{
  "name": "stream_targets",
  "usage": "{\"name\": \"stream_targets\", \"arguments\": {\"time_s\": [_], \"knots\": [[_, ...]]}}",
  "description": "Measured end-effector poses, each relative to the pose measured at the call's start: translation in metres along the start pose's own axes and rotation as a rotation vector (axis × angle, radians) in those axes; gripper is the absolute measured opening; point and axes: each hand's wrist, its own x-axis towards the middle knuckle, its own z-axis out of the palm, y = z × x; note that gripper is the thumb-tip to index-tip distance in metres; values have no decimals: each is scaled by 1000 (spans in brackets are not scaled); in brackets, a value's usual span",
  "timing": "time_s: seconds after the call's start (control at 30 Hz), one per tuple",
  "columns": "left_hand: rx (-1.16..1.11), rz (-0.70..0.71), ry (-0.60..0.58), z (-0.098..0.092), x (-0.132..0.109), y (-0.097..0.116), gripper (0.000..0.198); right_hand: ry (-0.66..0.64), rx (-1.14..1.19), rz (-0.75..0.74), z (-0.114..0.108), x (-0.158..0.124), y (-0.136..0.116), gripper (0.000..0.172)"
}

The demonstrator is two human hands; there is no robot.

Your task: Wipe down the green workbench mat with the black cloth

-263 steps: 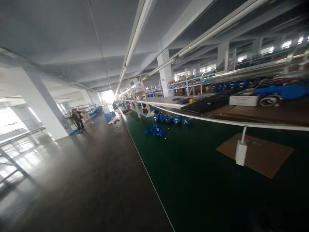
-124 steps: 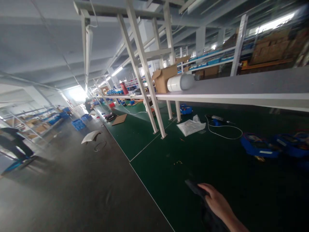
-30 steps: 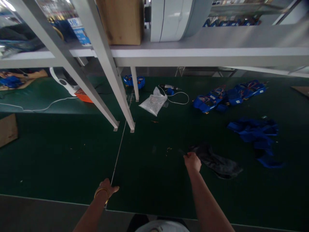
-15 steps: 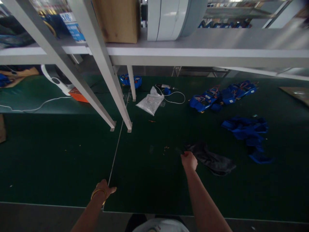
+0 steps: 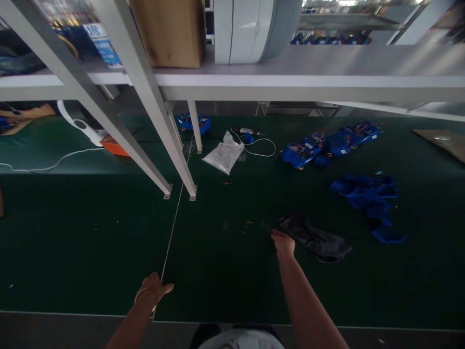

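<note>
Cloth: dark cloth (image 5: 314, 236) lies crumpled on green bench mat (image 5: 90, 232), centre-right.
R hand: right hand (image 5: 283, 244) at cloth's left end, fingers curled; prob pinching the edge, can't tell for sure.
L hand: left hand (image 5: 154, 288) flat on mat w/ fingers loose, holding nothing, by the seam near front edge.
Progress: cloth still bunched, not spread or lifted.
Around: blue parts (image 5: 366, 198) to the right, plastic bag (image 5: 223, 156) further back.

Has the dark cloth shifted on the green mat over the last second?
No. The dark cloth keeps its place beside the blue pile; its small shift in the picture matches the camera's. The right hand still rests at its left end.
</note>
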Motion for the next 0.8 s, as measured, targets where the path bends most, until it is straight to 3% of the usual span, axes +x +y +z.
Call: {"name": "stream_targets", "arguments": {"time_s": [0.33, 0.57, 0.8], "knots": [[-39, -43, 20, -2, -10, 5, 45, -60, -282, -7, -15, -8, -26, 31], [-89, -52, 21, 3, -11, 4, 51, -98, -369, -76, -19, -7, -30, 37], [-124, -61, 31, 7, -10, 2, 53, -107, -387, -100, -20, -3, -28, 31]]}}
